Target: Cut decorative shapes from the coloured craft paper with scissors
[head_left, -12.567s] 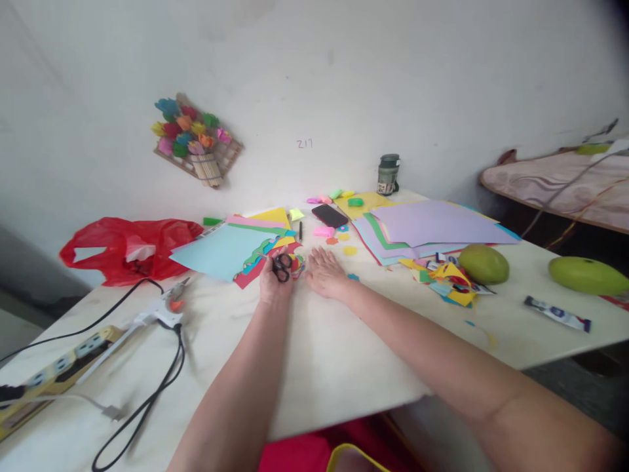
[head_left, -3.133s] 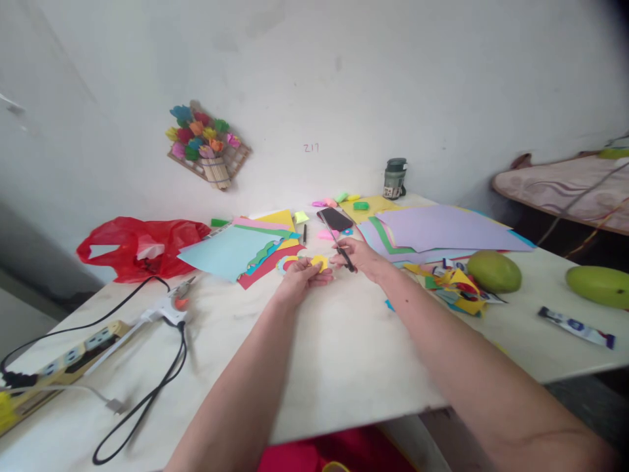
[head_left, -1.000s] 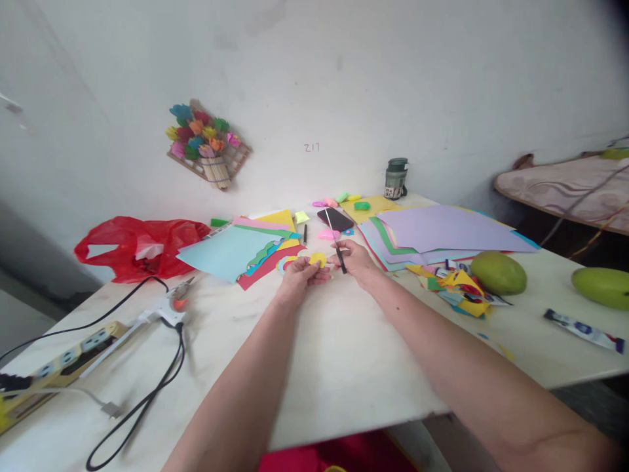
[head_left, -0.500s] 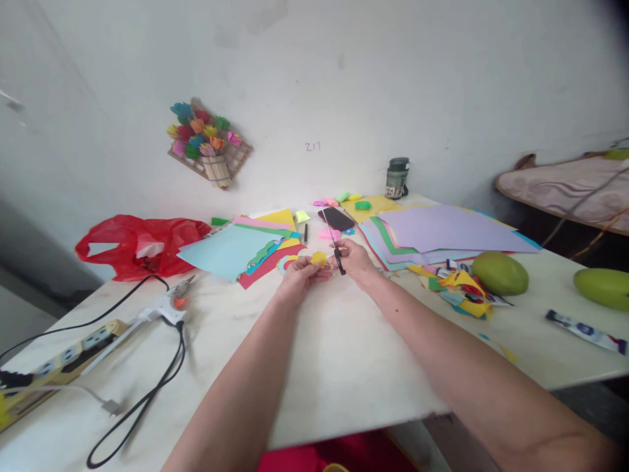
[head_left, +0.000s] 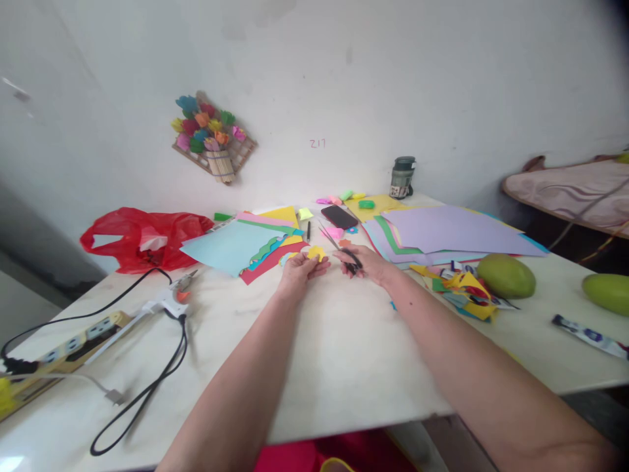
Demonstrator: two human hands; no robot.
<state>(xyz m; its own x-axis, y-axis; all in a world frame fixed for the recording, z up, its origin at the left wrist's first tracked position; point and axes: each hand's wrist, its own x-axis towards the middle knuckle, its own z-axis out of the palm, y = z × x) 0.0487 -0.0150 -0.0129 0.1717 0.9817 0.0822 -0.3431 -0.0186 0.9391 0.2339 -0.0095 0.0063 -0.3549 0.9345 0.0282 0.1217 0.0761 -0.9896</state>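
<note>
Between the thumb and fingers of my left hand is a small yellow paper piece. My right hand is closed round the black handles of a pair of scissors, whose blades point up and to the left, clear of the yellow piece. Behind the hands lie a phone, a pink piece and a black pen. Coloured sheets, with light blue on top, lie to the left. A stack topped by a lilac sheet is on the right.
At the left are a red plastic bag, a glue gun with its cable and a power strip. Paper scraps, green mangoes and a tube lie at the right. A bottle stands behind.
My right hand has moved slightly right, away from the yellow piece, and the scissors have tilted further left. The whole view has shifted a little.
</note>
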